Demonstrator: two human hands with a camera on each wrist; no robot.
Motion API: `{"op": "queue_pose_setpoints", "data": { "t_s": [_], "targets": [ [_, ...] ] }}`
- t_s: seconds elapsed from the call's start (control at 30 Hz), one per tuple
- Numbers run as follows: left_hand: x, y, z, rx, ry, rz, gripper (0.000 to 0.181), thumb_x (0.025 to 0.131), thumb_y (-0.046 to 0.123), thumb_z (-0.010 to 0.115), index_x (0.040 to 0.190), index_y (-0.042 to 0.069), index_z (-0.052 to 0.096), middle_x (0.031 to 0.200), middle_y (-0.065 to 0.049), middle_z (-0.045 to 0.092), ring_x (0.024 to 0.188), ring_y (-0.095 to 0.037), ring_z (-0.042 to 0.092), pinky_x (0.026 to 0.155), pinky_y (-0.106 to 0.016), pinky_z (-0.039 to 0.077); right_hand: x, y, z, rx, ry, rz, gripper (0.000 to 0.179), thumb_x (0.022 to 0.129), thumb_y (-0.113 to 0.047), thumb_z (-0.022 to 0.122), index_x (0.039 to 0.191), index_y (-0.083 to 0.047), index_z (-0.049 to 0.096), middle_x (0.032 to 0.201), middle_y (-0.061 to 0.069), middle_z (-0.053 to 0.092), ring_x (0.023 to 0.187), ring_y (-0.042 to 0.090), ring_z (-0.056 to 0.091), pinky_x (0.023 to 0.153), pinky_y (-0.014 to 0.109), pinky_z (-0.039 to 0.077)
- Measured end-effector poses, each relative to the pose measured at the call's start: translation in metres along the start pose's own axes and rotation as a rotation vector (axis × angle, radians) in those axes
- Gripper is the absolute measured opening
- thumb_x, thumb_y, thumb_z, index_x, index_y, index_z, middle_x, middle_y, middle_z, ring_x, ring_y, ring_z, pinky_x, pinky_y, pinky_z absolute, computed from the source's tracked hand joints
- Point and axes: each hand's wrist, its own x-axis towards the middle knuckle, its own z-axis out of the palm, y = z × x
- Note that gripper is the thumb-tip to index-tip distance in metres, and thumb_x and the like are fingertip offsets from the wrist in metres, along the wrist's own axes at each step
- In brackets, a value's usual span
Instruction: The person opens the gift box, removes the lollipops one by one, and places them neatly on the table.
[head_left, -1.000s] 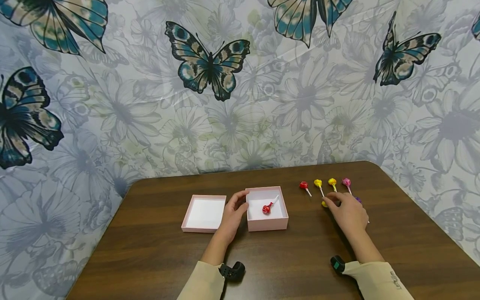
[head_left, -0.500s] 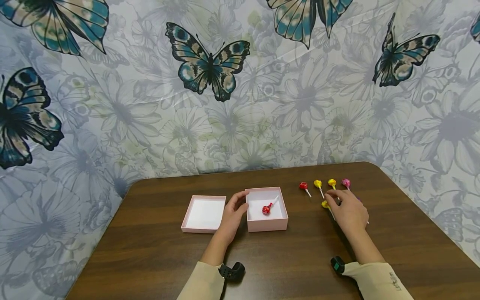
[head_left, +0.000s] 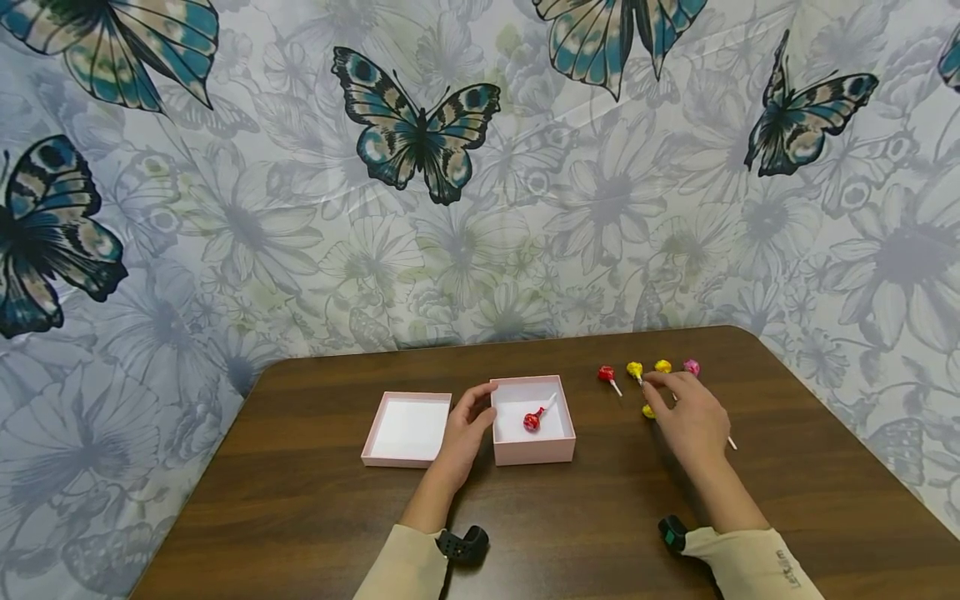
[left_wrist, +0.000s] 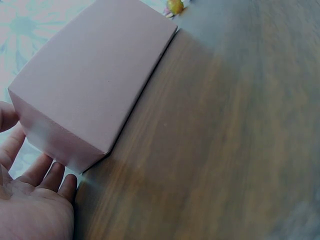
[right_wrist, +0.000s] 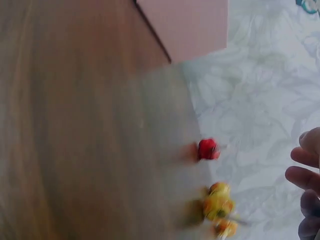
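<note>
My left hand [head_left: 462, 429] rests against the left side of an open pink box [head_left: 534, 452], its fingers fairly straight along that wall in the left wrist view. Inside the box lies a red lollipop [head_left: 532, 420] with a white stick. My right hand [head_left: 692, 417] is over the lollipops on the right, thumb and fingertips close to the stick of a yellow lollipop [head_left: 634, 369]. Nothing shows between the loosely bent fingers in the right wrist view. Another yellow lollipop [head_left: 648, 412] peeks out under the thumb. A white stick [head_left: 732, 443] sticks out beyond the hand, its candy hidden.
Left of the box lies its shallow pink lid [head_left: 407, 427], white inside up. Along the table's back right are a red lollipop [head_left: 606, 373], one more yellow lollipop [head_left: 663, 366] and a pink lollipop [head_left: 692, 367]. A butterfly-print cloth [head_left: 480, 267] hangs behind the brown table [head_left: 570, 533].
My right hand drew back a little, then shifted left and away from me, covering more of the near yellow lollipop again. The left hand and the box have stayed put.
</note>
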Motion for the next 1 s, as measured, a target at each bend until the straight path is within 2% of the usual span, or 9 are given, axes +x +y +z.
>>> {"op": "queue_pose_setpoints", "data": {
  "t_s": [0.17, 0.3, 0.43, 0.57, 0.63, 0.83, 1.0],
  "targets": [
    [0.0, 0.0, 0.0, -0.001, 0.002, 0.004, 0.041, 0.099, 0.008, 0.054, 0.141, 0.009, 0.053, 0.149, -0.012, 0.049, 0.139, -0.031, 0.044, 0.117, -0.049, 0.037, 0.001, -0.013, 0.0, 0.054, -0.024, -0.046, 0.016, 0.086, -0.021, 0.077, 0.101, -0.016, 0.077, 0.086, 0.006, 0.069, 0.063, 0.017, 0.05, 0.047, 0.025, 0.033],
    [-0.001, 0.001, 0.0, -0.005, 0.004, 0.006, 0.041, 0.099, 0.006, 0.053, 0.141, 0.009, 0.053, 0.15, -0.012, 0.048, 0.141, -0.032, 0.043, 0.118, -0.05, 0.036, 0.002, -0.022, 0.0, 0.136, -0.045, -0.068, 0.017, 0.085, -0.018, 0.078, 0.102, -0.016, 0.077, 0.079, 0.004, 0.067, 0.069, 0.017, 0.054, 0.054, 0.026, 0.039],
    [0.0, 0.001, 0.0, -0.007, 0.002, 0.004, 0.041, 0.099, 0.006, 0.053, 0.141, 0.009, 0.053, 0.15, -0.013, 0.048, 0.142, -0.033, 0.042, 0.119, -0.052, 0.034, 0.003, -0.03, -0.001, 0.282, -0.115, -0.036, 0.018, 0.088, -0.018, 0.076, 0.106, -0.017, 0.077, 0.093, 0.004, 0.073, 0.072, 0.012, 0.056, 0.059, 0.021, 0.044],
    [0.0, 0.0, 0.001, -0.001, 0.001, 0.006, 0.041, 0.1, 0.006, 0.053, 0.141, 0.009, 0.053, 0.15, -0.013, 0.048, 0.142, -0.033, 0.042, 0.119, -0.052, 0.034, 0.003, -0.038, -0.002, 0.46, -0.241, 0.047, 0.022, 0.092, -0.023, 0.072, 0.113, -0.019, 0.075, 0.108, 0.002, 0.073, 0.075, 0.009, 0.057, 0.06, 0.018, 0.048],
    [-0.001, 0.001, 0.001, 0.004, 0.002, 0.005, 0.041, 0.1, 0.007, 0.053, 0.141, 0.009, 0.053, 0.151, -0.013, 0.048, 0.142, -0.033, 0.042, 0.119, -0.052, 0.034, 0.004, -0.042, -0.001, 0.512, -0.296, 0.068, 0.023, 0.093, -0.026, 0.071, 0.115, -0.019, 0.074, 0.112, 0.002, 0.072, 0.078, 0.011, 0.059, 0.062, 0.02, 0.051],
    [-0.002, 0.0, 0.001, 0.005, -0.001, 0.001, 0.041, 0.1, 0.007, 0.053, 0.141, 0.009, 0.052, 0.151, -0.012, 0.048, 0.142, -0.032, 0.042, 0.119, -0.051, 0.034, 0.006, -0.051, 0.006, 0.545, -0.402, 0.058, 0.025, 0.093, -0.031, 0.07, 0.116, -0.021, 0.073, 0.114, 0.001, 0.071, 0.086, 0.012, 0.061, 0.07, 0.024, 0.052],
    [-0.001, 0.0, 0.002, 0.009, 0.001, -0.004, 0.041, 0.1, 0.008, 0.053, 0.141, 0.01, 0.052, 0.151, -0.012, 0.048, 0.142, -0.032, 0.042, 0.119, -0.051, 0.034, 0.007, -0.057, 0.016, 0.571, -0.509, 0.062, 0.028, 0.093, -0.033, 0.071, 0.118, -0.022, 0.072, 0.114, 0.002, 0.071, 0.083, 0.018, 0.06, 0.069, 0.027, 0.052]
  ]
}}
